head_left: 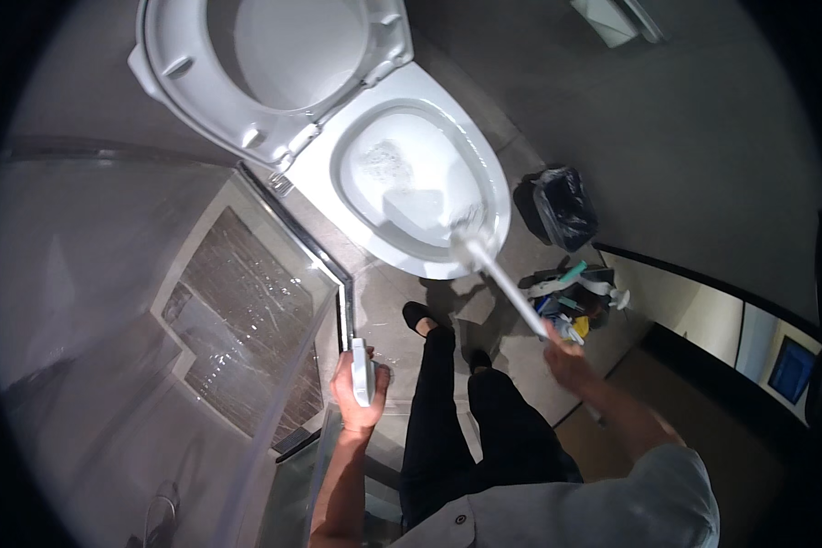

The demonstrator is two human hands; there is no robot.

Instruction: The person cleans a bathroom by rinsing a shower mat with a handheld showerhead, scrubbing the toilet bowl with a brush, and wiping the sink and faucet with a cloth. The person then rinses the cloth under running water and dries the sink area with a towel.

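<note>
Ahead of me stands a white toilet (338, 196) with its lid and seat raised and water with bubbles in the bowl. My right hand (568, 363) is closed around the long white handle of a toilet brush (511, 290). The brush slants up and left, and its head, slightly blurred, is at the front edge of the bowl, where I cannot tell if it touches. Lower left, near the glass door edge, my left hand (361, 402) grips a small white bottle (363, 374), held upright and away from the toilet.
A bin (566, 208) with a black liner stands right of the toilet. Below it sits a caddy of cleaning supplies (575, 301). To the left, a glass shower panel (274, 384) encloses a wet tiled floor (237, 310). A paper holder (612, 20) hangs at the upper right.
</note>
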